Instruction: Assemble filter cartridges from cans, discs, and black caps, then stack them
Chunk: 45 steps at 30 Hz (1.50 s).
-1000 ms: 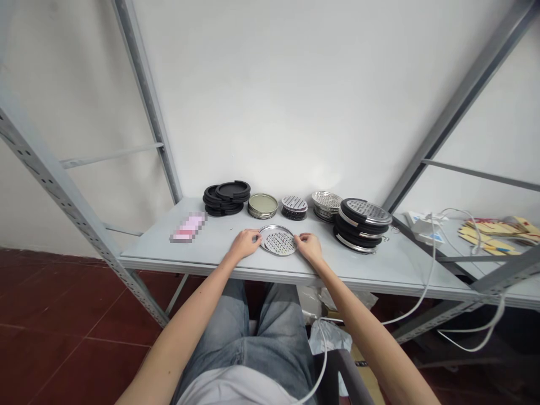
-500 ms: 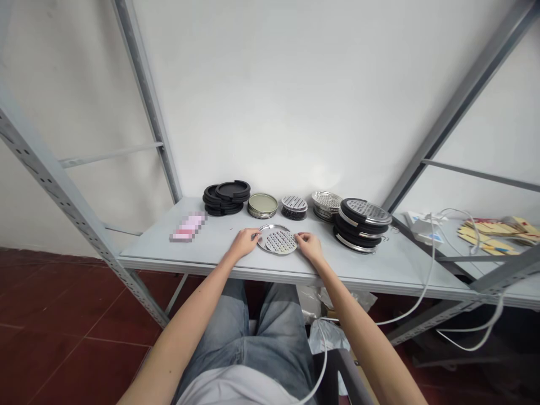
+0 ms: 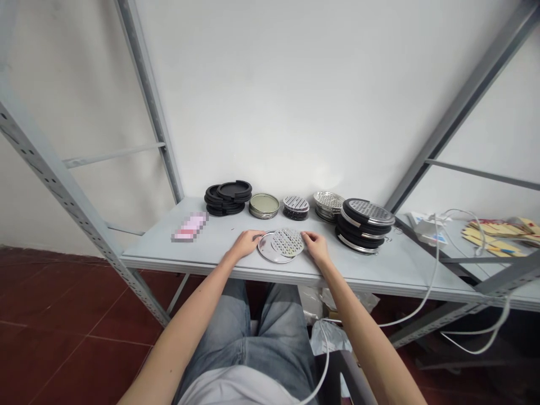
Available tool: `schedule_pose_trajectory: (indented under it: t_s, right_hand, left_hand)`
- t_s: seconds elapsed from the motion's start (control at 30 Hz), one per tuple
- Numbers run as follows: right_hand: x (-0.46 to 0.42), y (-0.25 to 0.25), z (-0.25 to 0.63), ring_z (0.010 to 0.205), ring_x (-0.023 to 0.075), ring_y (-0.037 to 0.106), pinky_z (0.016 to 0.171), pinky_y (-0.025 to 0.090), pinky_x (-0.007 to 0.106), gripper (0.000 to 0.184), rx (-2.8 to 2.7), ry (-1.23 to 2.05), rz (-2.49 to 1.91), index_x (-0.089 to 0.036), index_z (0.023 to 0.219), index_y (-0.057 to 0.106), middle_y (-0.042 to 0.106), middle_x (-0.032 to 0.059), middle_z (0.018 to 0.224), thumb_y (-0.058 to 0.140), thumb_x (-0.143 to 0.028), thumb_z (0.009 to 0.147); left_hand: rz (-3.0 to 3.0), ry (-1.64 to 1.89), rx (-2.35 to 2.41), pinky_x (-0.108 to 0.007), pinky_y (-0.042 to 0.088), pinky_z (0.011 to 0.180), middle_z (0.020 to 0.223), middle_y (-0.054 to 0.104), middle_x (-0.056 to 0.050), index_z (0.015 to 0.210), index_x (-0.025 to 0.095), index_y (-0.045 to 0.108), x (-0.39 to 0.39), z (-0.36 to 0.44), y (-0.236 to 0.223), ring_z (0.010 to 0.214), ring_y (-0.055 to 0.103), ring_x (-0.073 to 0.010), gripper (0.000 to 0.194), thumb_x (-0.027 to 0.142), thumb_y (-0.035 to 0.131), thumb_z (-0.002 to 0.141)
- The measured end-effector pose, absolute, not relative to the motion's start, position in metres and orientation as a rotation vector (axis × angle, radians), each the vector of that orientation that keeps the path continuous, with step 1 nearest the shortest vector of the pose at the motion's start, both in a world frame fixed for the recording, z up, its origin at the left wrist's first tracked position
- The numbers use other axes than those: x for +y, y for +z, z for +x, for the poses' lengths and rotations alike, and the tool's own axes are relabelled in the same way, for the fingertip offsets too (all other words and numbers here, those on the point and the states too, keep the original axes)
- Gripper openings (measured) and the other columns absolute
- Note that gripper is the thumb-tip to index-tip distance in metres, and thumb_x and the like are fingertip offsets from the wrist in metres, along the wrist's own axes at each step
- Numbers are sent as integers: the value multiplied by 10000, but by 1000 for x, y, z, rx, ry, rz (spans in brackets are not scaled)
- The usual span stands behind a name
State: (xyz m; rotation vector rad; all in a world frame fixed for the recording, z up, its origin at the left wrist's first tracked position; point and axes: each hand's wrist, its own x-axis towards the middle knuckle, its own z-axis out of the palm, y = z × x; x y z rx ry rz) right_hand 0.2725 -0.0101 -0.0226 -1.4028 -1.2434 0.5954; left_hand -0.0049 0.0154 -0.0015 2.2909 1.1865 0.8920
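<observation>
My left hand (image 3: 247,245) is closed on the left rim of a shallow round metal dish (image 3: 266,253) near the table's front edge. My right hand (image 3: 315,246) pinches the right edge of a round perforated grater disc (image 3: 287,242), which overlaps the dish and covers its upper right part. The disc looks lifted and slightly tilted; whether it touches the dish I cannot tell. Behind the hands stand a stack of round lids with pale green tops (image 3: 264,203) and a stack of slotted metal discs (image 3: 296,206).
Black rings (image 3: 228,197) are piled at the back left, near a blurred pink item (image 3: 190,227). Perforated discs (image 3: 328,203) and a tall stack of black-ringed graters (image 3: 365,225) stand to the right. A white cable (image 3: 430,278) hangs over the table's front edge.
The grater disc has moved up and to the right relative to the dish, uncovering more of the dish's lower left. Both hands have shifted only slightly.
</observation>
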Motion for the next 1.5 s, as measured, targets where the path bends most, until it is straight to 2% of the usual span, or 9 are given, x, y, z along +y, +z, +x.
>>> schedule_pose_trajectory:
  t_s: [0.3, 0.53, 0.67, 0.8, 0.9, 1.03, 1.13, 1.27, 1.5]
  right_hand:
    - [-8, -22, 271, 804, 260, 690, 747, 535, 355, 575, -1116, 625, -1363, -95, 874, 716, 742, 147, 857, 643, -627, 669]
    - [-10, -21, 271, 604, 184, 636, 597, 489, 282, 582, -1170, 702, -1348, -95, 941, 671, 694, 57, 649, 668, -608, 666]
    - [-10, -20, 271, 679, 202, 654, 684, 512, 315, 528, -1227, 661, -1355, -122, 899, 665, 711, 70, 716, 651, -599, 673]
    - [-5, -20, 270, 850, 234, 666, 862, 498, 369, 415, -1335, 588, -1386, -155, 816, 685, 740, 103, 894, 639, -551, 701]
    - [-1, -18, 268, 839, 228, 664, 867, 497, 370, 342, -1386, 602, -1440, -162, 800, 697, 743, 84, 869, 636, -487, 712]
    - [0, -15, 264, 815, 216, 671, 843, 501, 348, 264, -1435, 628, -1459, -160, 796, 704, 745, 75, 855, 621, -398, 718]
    - [-3, -14, 264, 830, 216, 677, 839, 503, 338, 261, -1455, 633, -1456, -161, 822, 713, 748, 79, 878, 612, -384, 729]
    - [-6, -16, 265, 833, 215, 682, 843, 506, 340, 268, -1469, 626, -1462, -158, 841, 720, 751, 81, 893, 603, -377, 741]
    - [-5, -18, 266, 838, 221, 688, 832, 513, 336, 245, -1510, 594, -1451, -162, 843, 732, 754, 85, 906, 584, -336, 754]
  left_hand:
    - [2482, 920, 1384, -328, 454, 977, 1039, 724, -85, 1020, 195, 723, 4, -1, 5, 1032, 648, -217, 269, 314, 501, 928]
    - [2566, 802, 1394, -410, 358, 1074, 1144, 700, -57, 1072, 239, 714, 10, -1, 1, 1221, 543, -255, 262, 247, 527, 889]
    - [2572, 816, 1402, -386, 395, 1030, 1237, 651, -82, 1328, 228, 564, 9, -2, 1, 1171, 560, -241, 413, 248, 469, 927]
    - [2560, 854, 1375, -369, 402, 1022, 1240, 643, -93, 1313, 202, 573, 9, -2, 1, 1154, 563, -233, 396, 267, 422, 953]
    - [2511, 867, 1352, -375, 395, 1034, 1257, 631, -106, 1328, 180, 547, 8, -2, 1, 1176, 554, -238, 410, 306, 398, 967]
    - [2411, 855, 1300, -402, 399, 1024, 1240, 634, -119, 1464, 178, 347, 4, -4, 5, 1175, 562, -251, 534, 383, 391, 973]
    - [2419, 841, 1203, -409, 369, 1057, 1318, 584, -142, 1485, 170, 300, 3, -5, 8, 1239, 523, -277, 718, 492, 541, 889]
    - [2503, 682, 1095, -417, 351, 1081, 1429, 483, -172, 1498, 160, 281, 3, -4, 12, 1309, 456, -350, 1153, 605, 800, 570]
    - [2558, 640, 1101, -415, 354, 1082, 1446, 467, -169, 1480, 157, 331, 2, -2, 13, 1311, 453, -375, 1174, 683, 777, 530]
